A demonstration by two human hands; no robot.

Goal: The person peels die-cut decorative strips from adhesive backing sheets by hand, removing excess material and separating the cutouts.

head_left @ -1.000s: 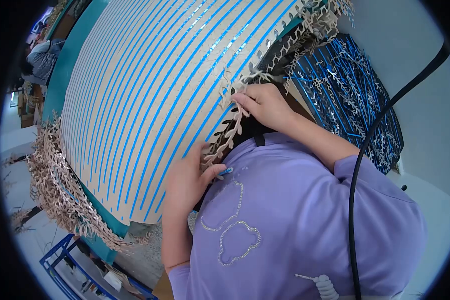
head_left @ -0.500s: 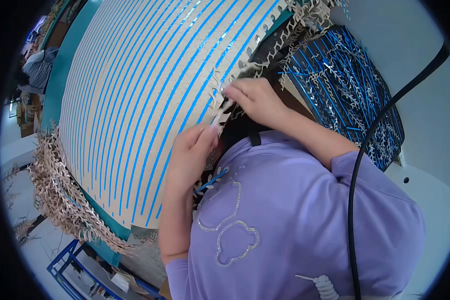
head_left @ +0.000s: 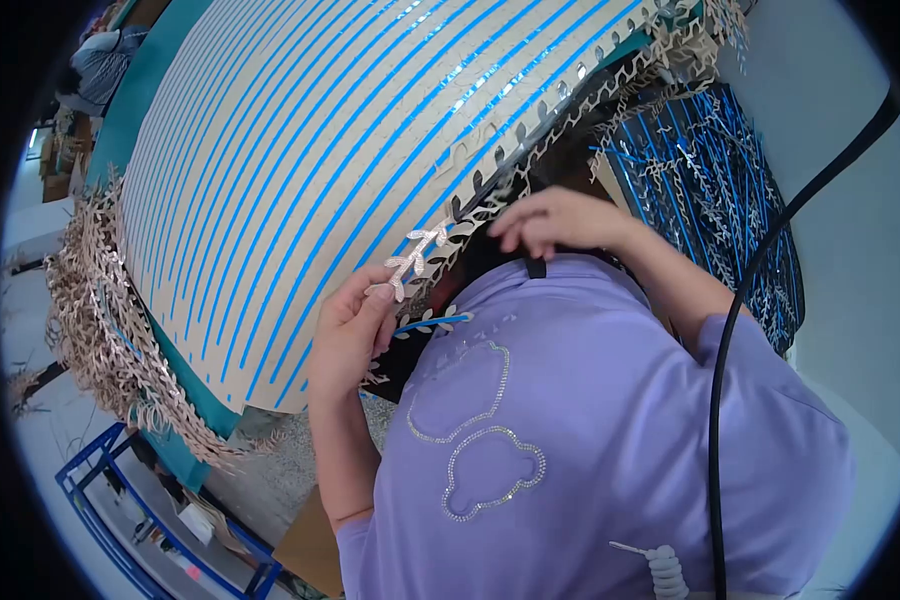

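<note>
Pinching a narrow, shiny pinkish-beige leaf-shaped strip [head_left: 413, 258] near its lower end, the person's bare left grip [head_left: 345, 325] closes thumb against fingers, just outside the near edge of a broad pale sheet with bright blue parallel stripes [head_left: 260, 200]. The strip slants up and away from the thumb, its free end over the sheet's edge; whether that end touches anything below, I cannot tell. The right grip [head_left: 562, 222] hangs apart from it, above the edge of the purple shirt [head_left: 620, 430], fingers loosely curled and nothing visible between them. Just beside the left wrist lies a blue strip edged with small pale leaves [head_left: 460, 318], and a dark-and-beige openwork leaf trim [head_left: 560, 125] runs along the sheet's border. The step in hand appears to be handling one single piece of cut-out trim at that border. Judging by how thin it looks, the next move calls for a light hold on the stem, the leaves kept free of the openwork, where they could snag or bend. A teal-surfaced bench [head_left: 125, 150] shows beyond the sheet, a tangled beige leafy heap [head_left: 120, 340] hangs at its left side, and a dark panel covered in blue strips and leaf scraps [head_left: 720, 200] stands right.
</note>
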